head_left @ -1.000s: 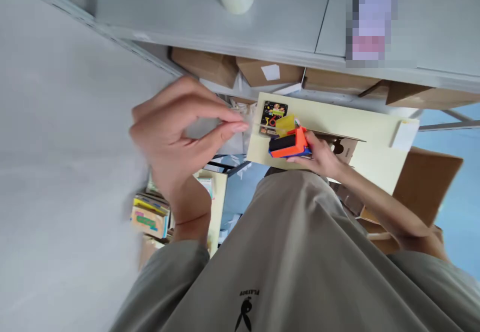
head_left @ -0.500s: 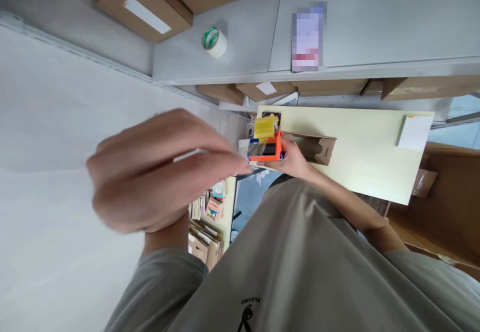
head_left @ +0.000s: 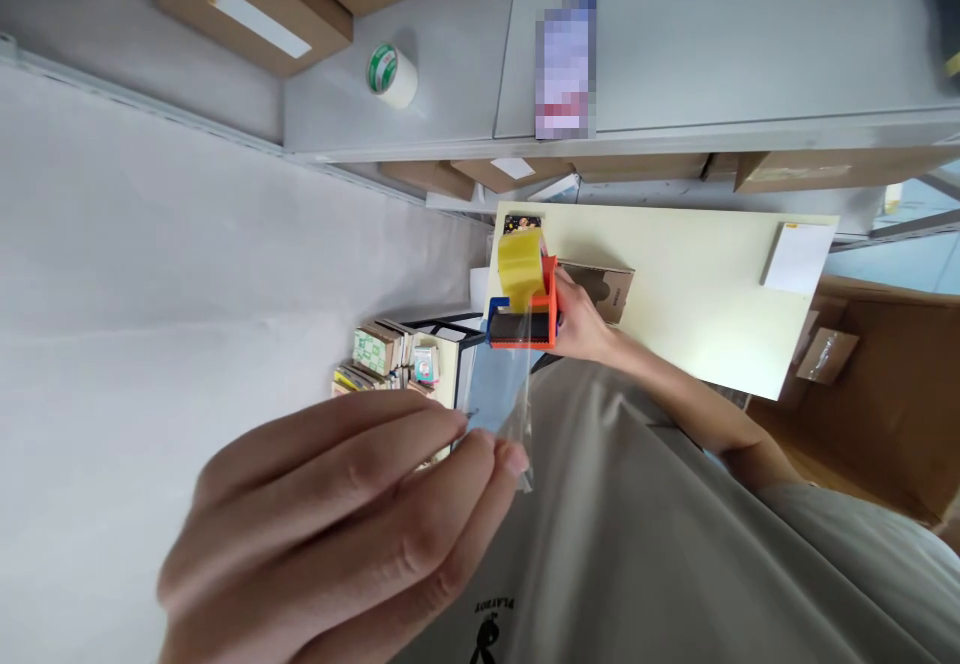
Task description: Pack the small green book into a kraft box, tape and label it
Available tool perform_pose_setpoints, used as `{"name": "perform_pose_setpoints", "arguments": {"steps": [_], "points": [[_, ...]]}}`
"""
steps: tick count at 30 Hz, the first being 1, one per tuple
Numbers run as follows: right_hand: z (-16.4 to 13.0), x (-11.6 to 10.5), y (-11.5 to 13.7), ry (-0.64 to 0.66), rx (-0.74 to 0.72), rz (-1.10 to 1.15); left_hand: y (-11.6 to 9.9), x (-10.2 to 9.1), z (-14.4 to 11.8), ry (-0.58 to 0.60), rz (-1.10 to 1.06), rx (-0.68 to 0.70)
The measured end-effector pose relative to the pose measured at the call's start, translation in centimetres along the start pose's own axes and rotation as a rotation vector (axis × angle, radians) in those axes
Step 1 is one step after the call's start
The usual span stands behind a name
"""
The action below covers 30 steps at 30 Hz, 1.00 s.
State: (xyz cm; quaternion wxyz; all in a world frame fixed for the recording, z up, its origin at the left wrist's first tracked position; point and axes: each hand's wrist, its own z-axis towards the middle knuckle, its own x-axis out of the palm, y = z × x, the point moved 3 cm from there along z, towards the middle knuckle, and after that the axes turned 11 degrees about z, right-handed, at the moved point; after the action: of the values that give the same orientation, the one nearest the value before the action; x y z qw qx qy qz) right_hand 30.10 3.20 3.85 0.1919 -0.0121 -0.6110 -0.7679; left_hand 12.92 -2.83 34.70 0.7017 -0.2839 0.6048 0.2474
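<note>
My right hand (head_left: 583, 319) grips an orange and blue tape dispenser (head_left: 553, 314) loaded with a yellow roll of packing tape (head_left: 519, 262). From the dispenser's dark roller, a clear tape strip (head_left: 523, 399) stretches down toward me. Close to the camera, my left hand (head_left: 352, 524) has its fingers pinched together on the loose end of that strip. Just beyond the dispenser, an open brown cardboard box (head_left: 616, 291) lies on the pale yellow table (head_left: 705, 289), partly covered by my right hand.
A white box (head_left: 801, 256) lies at the table's right end, and a small dark patterned item (head_left: 523, 224) at its left. The grey shelf (head_left: 450, 74) behind holds a green-cored tape roll (head_left: 394, 77), a pixelated rectangle (head_left: 566, 69) and cartons (head_left: 255, 9). Books (head_left: 382, 349) stand lower left.
My left hand has moved down and nearer, away from the dispenser, drawing out a longer strip of tape. The dispenser has turned in my right hand, and the view has shifted slightly.
</note>
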Motion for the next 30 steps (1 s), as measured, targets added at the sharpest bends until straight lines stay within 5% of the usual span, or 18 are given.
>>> {"name": "perform_pose_setpoints", "arguments": {"steps": [7, 13, 16, 22, 25, 30], "points": [[-0.6, -2.0, 0.5, -0.053, 0.049, -0.003, -1.3, -1.2, 2.7, 0.007, 0.156, 0.292], [-0.6, -3.2, 1.9, -0.005, 0.113, 0.042, -2.0, 0.0, 4.7, -0.015, 0.144, 0.364], [-0.3, -3.6, 1.8, 0.027, 0.169, 0.06, -1.3, 0.3, 5.4, 0.076, 0.168, 0.486], [-0.4, -4.0, 0.6, 0.066, 0.155, 0.01, 0.8, -2.1, 4.5, 0.245, 0.148, 0.307], [-0.5, -3.8, 0.6, 0.085, 0.123, -0.034, 0.5, -2.2, 4.4, 0.27, 0.159, 0.342], [-0.1, -2.9, 1.4, 0.1, 0.038, -0.167, 0.0, -0.2, 5.2, 0.041, 0.081, 0.389]]}}
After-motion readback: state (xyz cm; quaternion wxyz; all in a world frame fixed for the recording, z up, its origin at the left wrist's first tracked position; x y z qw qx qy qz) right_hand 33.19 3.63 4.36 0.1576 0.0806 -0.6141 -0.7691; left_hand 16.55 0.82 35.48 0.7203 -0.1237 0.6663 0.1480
